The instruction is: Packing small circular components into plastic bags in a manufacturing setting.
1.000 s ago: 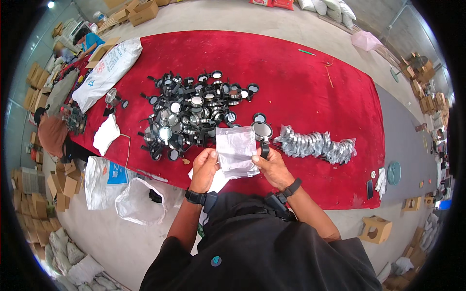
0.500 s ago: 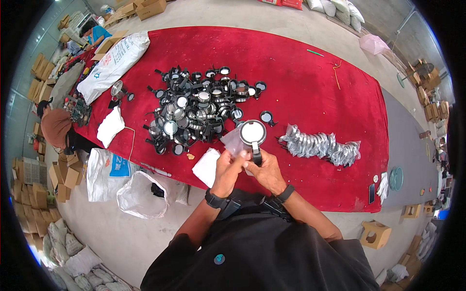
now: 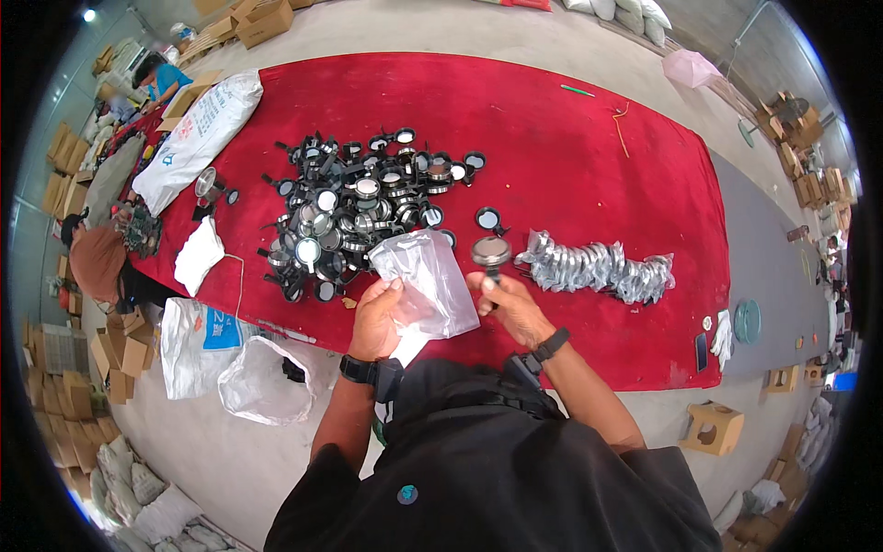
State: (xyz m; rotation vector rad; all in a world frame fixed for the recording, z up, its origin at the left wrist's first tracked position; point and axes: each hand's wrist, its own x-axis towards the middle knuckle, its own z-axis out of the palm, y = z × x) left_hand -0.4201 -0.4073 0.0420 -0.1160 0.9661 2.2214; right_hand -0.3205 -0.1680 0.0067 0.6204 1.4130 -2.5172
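My left hand pinches the edge of a see-through plastic bag, which hangs spread out over the red table. My right hand grips a round mirror by its black bracket, just right of the bag. The disc is tilted and looks greyish. Beyond the bag lies a heap of similar round mirrors with black brackets. A single mirror sits apart at the heap's right side. To the right of my right hand runs a row of bagged mirrors.
The red cloth covers the table. A large white sack and a white cloth lie at left. A phone and white gloves lie by the right edge. Open sacks stand below; people work at far left.
My hands have moved apart. The bag, bunched beside the mirror before, is now spread out in my left hand, and the mirror has tilted in my right hand. The whole view has shifted slightly.
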